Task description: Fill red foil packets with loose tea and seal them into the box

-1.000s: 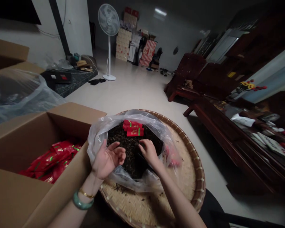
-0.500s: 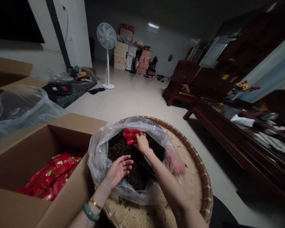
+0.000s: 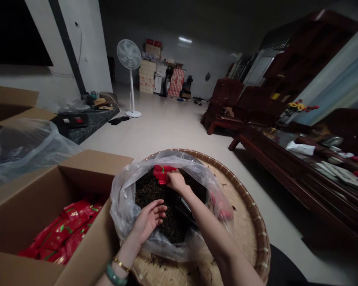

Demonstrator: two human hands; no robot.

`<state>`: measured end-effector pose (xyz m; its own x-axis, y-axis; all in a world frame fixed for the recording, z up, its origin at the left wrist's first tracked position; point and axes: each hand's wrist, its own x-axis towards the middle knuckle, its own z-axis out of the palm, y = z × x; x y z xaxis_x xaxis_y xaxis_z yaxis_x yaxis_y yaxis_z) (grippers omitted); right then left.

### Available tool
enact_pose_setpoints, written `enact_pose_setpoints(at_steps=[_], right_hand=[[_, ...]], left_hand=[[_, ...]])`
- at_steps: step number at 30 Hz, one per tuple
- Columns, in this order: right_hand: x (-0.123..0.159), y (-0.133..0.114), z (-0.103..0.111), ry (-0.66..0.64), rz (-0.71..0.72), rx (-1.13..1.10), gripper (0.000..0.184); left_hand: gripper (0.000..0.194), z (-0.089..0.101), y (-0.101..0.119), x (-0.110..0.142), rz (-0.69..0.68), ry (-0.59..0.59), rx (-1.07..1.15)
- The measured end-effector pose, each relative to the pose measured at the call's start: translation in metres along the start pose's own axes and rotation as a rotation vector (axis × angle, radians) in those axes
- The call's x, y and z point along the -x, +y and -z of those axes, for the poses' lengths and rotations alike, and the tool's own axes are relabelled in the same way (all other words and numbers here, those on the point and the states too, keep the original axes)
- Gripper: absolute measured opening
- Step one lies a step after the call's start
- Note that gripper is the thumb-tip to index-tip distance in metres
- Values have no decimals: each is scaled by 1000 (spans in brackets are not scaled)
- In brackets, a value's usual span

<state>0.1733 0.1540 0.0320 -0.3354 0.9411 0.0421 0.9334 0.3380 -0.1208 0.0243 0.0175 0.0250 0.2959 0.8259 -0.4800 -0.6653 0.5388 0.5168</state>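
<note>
My right hand (image 3: 176, 181) is closed on several small red packets (image 3: 161, 174) at the far side of an opened clear plastic bag (image 3: 123, 198). Dark loose tea leaves (image 3: 147, 188) fill the bag. Over its near left part hovers my left hand (image 3: 150, 218), palm turned inward, fingers apart and holding nothing. Below my right forearm, a black object with a shiny edge (image 3: 185, 206) lies on the leaves, partly hidden. The bag rests on a round woven bamboo tray (image 3: 241, 222), where some leaf bits are scattered.
An open cardboard box (image 3: 92, 226) with many red packets (image 3: 65, 226) stands left of the tray. Behind it is another box with a plastic liner (image 3: 32, 147). A white standing fan (image 3: 129, 55) is further off. At right runs a dark wooden table (image 3: 280, 167) with clutter.
The camera view has tilted up slightly, so the room sits lower in the picture. My right hand keeps hold of the red packets, and my left hand stays open in nearly the same place.
</note>
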Motion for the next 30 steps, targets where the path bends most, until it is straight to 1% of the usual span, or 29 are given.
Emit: enact_pose_setpoints(at_steps=[3,6,7,9,11,12,17,24,27,30], right_hand=[[5,4,2,-3,27,-8,7],[12,8,6,5,55,-12,4],[14,9,6,8,62,-13,7],[15,9,7,12,67,-12,19],[14,7,5,15,55,-8,31],[13,5,4,17,40,-4,33],[6,-3,1,49,-36,8,36],[7,1,-2,98,-108,-15,41],[7,3,-3,122,-81,-77,32],[8,6,1,160,-40,-180,11]], left_hand=[[15,2,-1,-1,-7,-2,-6],[14,4,-4,-2,-18,-2,-18],[14,5,-5,-2,-23,-5,-25],[14,5,-6,-3,-34,-16,-41],[14,6,-6,-3,-43,-23,-51],[14,6,-7,-3,-46,-23,-53],[13,9,-6,-4,-46,-16,-52],[13,6,-7,-3,-53,-11,-73],[12,6,-6,-3,-52,-5,-78],[13,7,-6,-3,-57,6,-87]])
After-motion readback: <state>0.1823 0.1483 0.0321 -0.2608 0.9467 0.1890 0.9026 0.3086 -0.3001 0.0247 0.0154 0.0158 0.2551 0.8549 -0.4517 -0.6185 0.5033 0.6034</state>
